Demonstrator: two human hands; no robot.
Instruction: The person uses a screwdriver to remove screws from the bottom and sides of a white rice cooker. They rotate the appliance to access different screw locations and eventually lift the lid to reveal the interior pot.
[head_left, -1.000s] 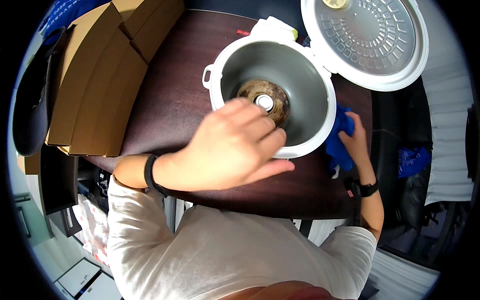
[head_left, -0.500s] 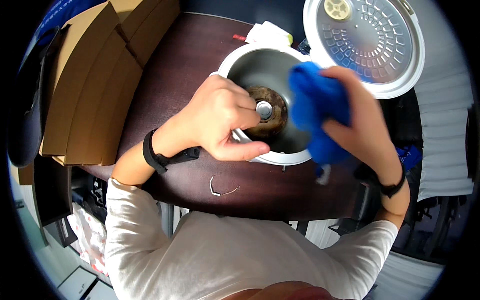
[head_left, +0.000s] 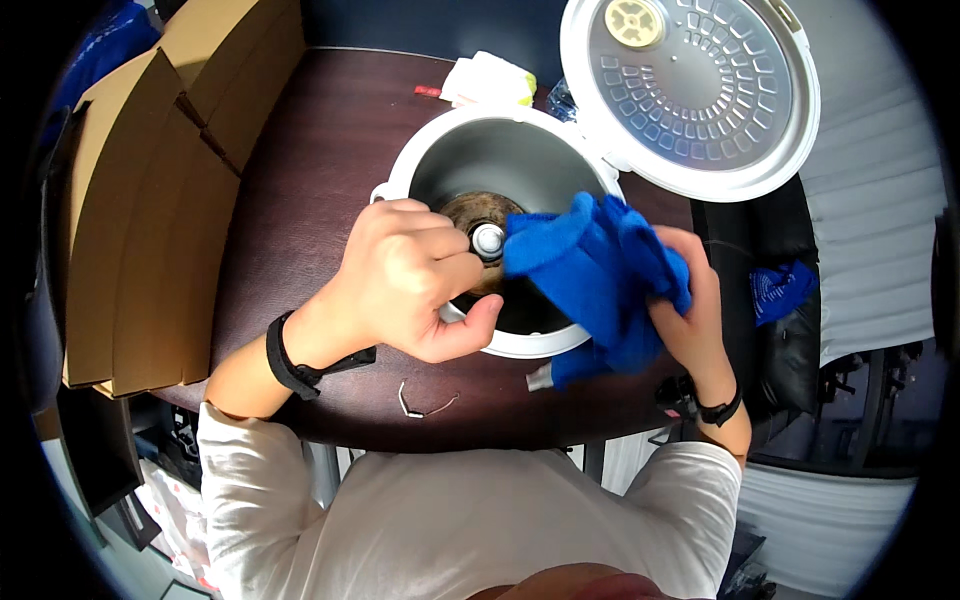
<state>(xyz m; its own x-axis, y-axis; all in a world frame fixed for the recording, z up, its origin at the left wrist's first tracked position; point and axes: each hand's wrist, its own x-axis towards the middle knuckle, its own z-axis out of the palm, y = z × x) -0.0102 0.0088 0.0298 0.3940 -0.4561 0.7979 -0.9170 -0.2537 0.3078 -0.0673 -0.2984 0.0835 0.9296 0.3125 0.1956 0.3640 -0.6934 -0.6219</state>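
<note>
An open rice cooker (head_left: 530, 347) with a white rim and a grey inner wall stands in front of me. At its bottom lies a brown-stained heating plate (head_left: 470, 210) with a round silver centre piece (head_left: 487, 241). My left hand (head_left: 410, 275) is closed at the near-left rim, fingers curled over the edge and thumb stretched out. In my right hand (head_left: 690, 310) a blue cloth (head_left: 600, 265) is pinched; it hangs loosely over the right side of the opening and hides part of the plate. The raised lid (head_left: 690, 180) leans back at the far right.
Brown cardboard boxes (head_left: 150, 220) line the table's left side. A white packet (head_left: 490, 78) lies behind the cooker, beside a small red item (head_left: 427, 91). Near the front edge of the table (head_left: 330, 420) rests a thin bent wire (head_left: 412, 411). A blue bundle (head_left: 782, 293) sits farther right.
The blue cloth has swung left and nearer to me, now spread across the opening's right side. My left hand stays at the rim. The whole view has shifted a little.
</note>
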